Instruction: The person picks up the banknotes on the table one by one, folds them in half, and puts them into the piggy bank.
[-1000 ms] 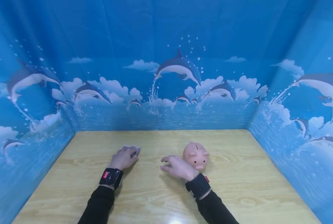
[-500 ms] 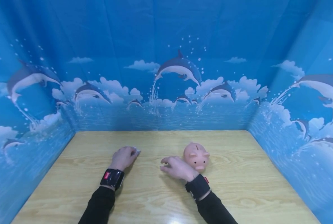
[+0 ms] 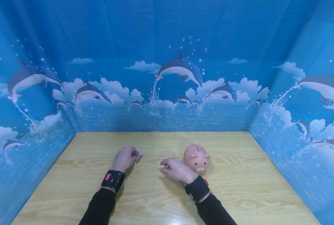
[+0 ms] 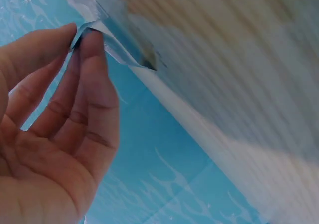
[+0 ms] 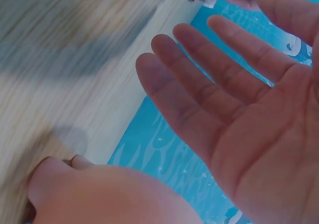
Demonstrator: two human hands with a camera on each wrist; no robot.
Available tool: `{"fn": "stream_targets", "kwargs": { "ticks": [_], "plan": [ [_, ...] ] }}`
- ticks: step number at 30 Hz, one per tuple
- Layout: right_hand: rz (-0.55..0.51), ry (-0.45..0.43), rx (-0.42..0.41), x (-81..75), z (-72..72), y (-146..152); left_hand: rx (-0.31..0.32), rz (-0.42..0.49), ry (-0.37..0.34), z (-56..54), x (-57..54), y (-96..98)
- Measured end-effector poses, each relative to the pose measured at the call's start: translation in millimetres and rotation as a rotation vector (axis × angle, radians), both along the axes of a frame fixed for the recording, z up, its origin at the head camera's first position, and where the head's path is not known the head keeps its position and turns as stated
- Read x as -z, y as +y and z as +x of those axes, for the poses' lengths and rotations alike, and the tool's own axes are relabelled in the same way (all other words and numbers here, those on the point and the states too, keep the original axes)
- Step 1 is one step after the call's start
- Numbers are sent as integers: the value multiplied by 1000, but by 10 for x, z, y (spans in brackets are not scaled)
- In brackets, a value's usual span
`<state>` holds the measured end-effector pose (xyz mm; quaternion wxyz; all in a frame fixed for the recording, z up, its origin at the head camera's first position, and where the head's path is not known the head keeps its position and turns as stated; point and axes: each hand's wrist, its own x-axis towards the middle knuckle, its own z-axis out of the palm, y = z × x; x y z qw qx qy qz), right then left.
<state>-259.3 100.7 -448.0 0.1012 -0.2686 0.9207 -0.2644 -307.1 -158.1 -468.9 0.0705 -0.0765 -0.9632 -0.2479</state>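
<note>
My left hand (image 3: 124,159) pinches a small flat shiny packet (image 3: 139,157) between thumb and fingertips, a little above the table. In the left wrist view the packet (image 4: 121,44) looks thin and silvery, one corner sticking out past the fingers. What it holds is not shown. A pink piggy bank (image 3: 197,157) with a slot on top stands right of centre, its face toward me. Beside it, on its left, is my right hand (image 3: 176,170), fingers extended and holding nothing. The right wrist view shows that palm (image 5: 264,134) and the rounded piggy bank (image 5: 112,196) below it.
Everything stands on a light wood-grain table (image 3: 161,200). Blue curtains (image 3: 122,117) printed with dolphins enclose its back and both sides. Bare tabletop lies between the two hands.
The packet, earlier flat on the table under my left fingers, is now pinched and turned, sticking out right of the fingertips. My right hand and the piggy bank have hardly moved.
</note>
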Motion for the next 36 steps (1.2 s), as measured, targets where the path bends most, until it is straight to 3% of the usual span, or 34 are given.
{"fn": "stream_targets", "kwargs": {
  "ticks": [8,14,20,28,32,36],
  "plan": [
    [3,33,48,15,-8,-57,4,100,8,-10,-11,85],
    [-83,76,110,19,-48,-117,-11,285,-20,36,-88,168],
    [-258,139,176,-10,-112,-156,78,481,45,56,-151,278],
    [-344,155,282,-23,-158,-163,101,514,78,84,-162,410],
    [-410,143,328,-12,-171,-179,125,567,47,126,-185,462],
    [-489,121,347,-10,-186,-195,187,665,-23,150,-191,494]
  ]
}}
